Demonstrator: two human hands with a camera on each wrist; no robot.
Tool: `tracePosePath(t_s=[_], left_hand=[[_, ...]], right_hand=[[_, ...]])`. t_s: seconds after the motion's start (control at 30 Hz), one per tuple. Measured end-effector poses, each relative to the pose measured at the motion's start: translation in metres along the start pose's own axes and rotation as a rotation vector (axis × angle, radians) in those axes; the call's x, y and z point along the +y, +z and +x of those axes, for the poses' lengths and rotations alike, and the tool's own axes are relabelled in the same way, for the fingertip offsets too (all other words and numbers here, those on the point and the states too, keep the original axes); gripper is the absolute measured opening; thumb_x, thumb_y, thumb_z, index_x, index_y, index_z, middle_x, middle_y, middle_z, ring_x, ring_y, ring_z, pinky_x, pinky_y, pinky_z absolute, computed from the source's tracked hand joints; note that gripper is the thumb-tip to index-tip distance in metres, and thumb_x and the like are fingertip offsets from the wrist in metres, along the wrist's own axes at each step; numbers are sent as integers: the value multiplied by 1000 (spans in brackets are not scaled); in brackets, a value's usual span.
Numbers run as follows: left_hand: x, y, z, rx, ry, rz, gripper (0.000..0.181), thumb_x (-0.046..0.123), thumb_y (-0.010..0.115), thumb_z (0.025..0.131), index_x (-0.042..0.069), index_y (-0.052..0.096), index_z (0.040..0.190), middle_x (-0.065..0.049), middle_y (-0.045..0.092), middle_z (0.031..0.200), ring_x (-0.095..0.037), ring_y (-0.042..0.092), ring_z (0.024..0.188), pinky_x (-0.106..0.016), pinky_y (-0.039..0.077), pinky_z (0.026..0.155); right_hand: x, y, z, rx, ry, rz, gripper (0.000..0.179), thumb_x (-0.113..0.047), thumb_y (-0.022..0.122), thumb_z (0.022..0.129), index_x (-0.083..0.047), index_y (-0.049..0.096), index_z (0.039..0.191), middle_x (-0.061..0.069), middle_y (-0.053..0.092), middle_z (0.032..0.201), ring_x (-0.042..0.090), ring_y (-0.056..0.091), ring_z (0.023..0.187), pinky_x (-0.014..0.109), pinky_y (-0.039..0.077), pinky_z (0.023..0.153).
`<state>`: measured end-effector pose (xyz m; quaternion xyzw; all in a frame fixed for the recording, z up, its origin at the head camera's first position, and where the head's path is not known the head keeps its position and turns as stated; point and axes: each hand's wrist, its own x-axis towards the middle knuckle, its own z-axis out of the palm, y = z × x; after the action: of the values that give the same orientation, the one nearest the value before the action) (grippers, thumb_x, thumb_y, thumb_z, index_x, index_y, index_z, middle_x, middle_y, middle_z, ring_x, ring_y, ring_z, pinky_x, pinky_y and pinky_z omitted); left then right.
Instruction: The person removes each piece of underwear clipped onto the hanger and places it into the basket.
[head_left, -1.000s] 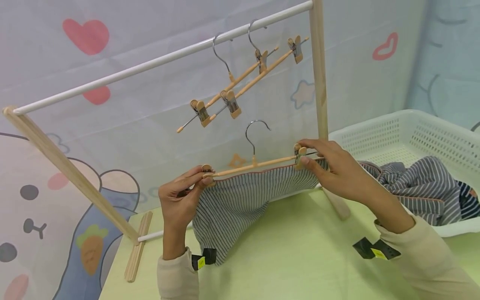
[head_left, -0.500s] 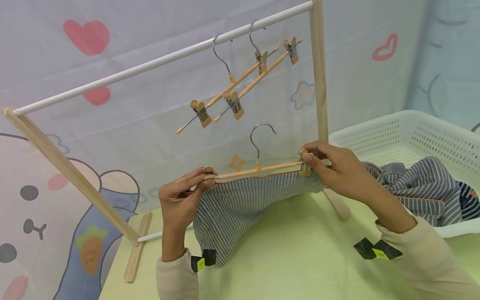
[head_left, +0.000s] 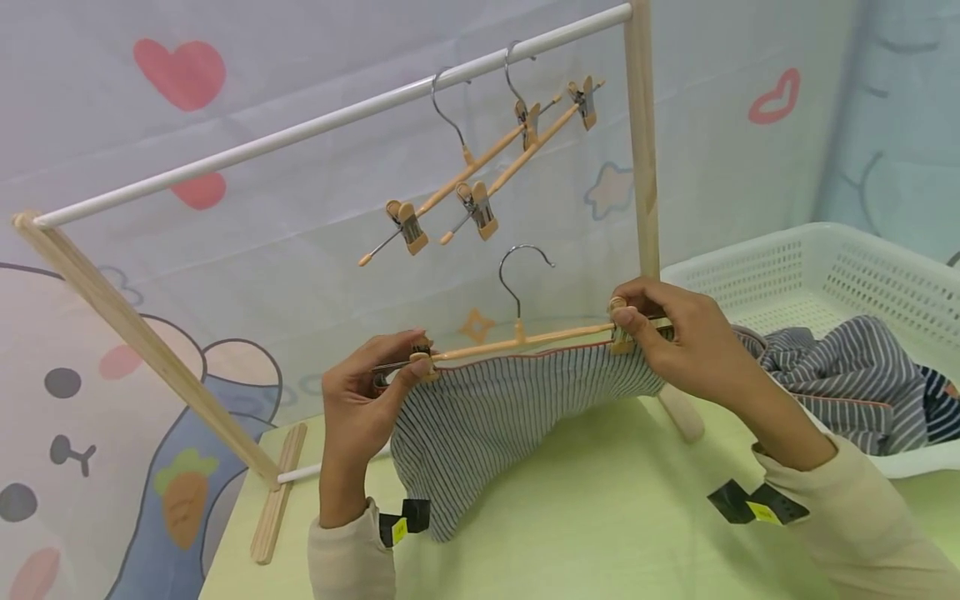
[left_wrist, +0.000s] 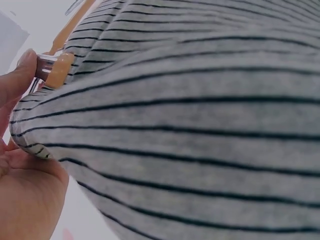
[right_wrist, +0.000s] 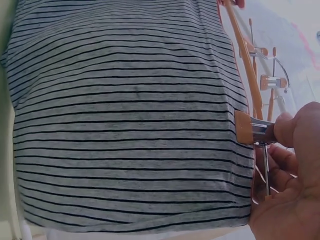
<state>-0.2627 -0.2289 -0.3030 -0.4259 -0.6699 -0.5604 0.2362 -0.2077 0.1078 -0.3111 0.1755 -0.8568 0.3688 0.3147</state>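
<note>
A wooden clip hanger [head_left: 491, 344] with a metal hook is held level above the table, its hook free of the rack. My left hand [head_left: 356, 417] pinches the left clip [left_wrist: 59, 71] between thumb and fingers. At the other end, my right hand [head_left: 690, 346] pinches the right clip [right_wrist: 244, 128], thumb on its handle. A grey garment [head_left: 487, 425] with dark stripes and a red-edged top hangs below the bar. In the right wrist view, the right clip's tip lies over the garment's top edge; in the left wrist view, the left clip's tip overlaps the cloth.
Two more clip hangers [head_left: 457, 179] hang from the white rail [head_left: 315, 123] of a wooden-framed rack. A white basket [head_left: 817, 237] with striped clothes [head_left: 840, 375] stands at the right. The table [head_left: 600, 517] is pale green.
The hanger and my right hand have shifted slightly right and down. More of the left clip shows between my left fingers. The front hanger on the rail has swung a little.
</note>
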Motion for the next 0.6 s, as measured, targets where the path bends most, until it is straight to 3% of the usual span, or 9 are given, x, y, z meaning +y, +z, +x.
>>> tracePosePath(t_s=[0.2, 0.27, 0.43, 0.6], left_hand=[[2, 0, 1, -51, 29, 35, 27, -9, 67, 88, -1, 72, 113, 13, 72, 106, -5, 72, 95, -16, 39, 44], [3, 0, 2, -74, 46, 33, 22, -8, 66, 89, -2, 74, 109, 10, 73, 102, -7, 71, 99, -17, 48, 52], [4, -1, 1, -110, 64, 17, 16, -9, 65, 90, -4, 75, 100, 6, 75, 98, -13, 68, 109, -20, 57, 64], [4, 0, 1, -101, 58, 17, 16, -9, 66, 89, -1, 77, 98, 10, 74, 103, -13, 68, 109, -17, 54, 59]], right_hand=[[-1, -1, 0, 54, -21, 25, 16, -13, 63, 98, -8, 67, 113, 3, 73, 95, -12, 58, 86, 6, 47, 79], [-1, -1, 0, 63, -30, 35, 16, -11, 64, 97, -8, 67, 112, 3, 73, 94, -13, 58, 86, 5, 47, 79], [-1, -1, 0, 80, -39, 57, 16, -6, 65, 95, -7, 67, 110, 3, 71, 92, -11, 58, 83, 4, 47, 77], [0, -2, 0, 90, -48, 71, 18, -4, 67, 93, -6, 68, 111, 2, 71, 91, -11, 58, 84, 4, 46, 78]])
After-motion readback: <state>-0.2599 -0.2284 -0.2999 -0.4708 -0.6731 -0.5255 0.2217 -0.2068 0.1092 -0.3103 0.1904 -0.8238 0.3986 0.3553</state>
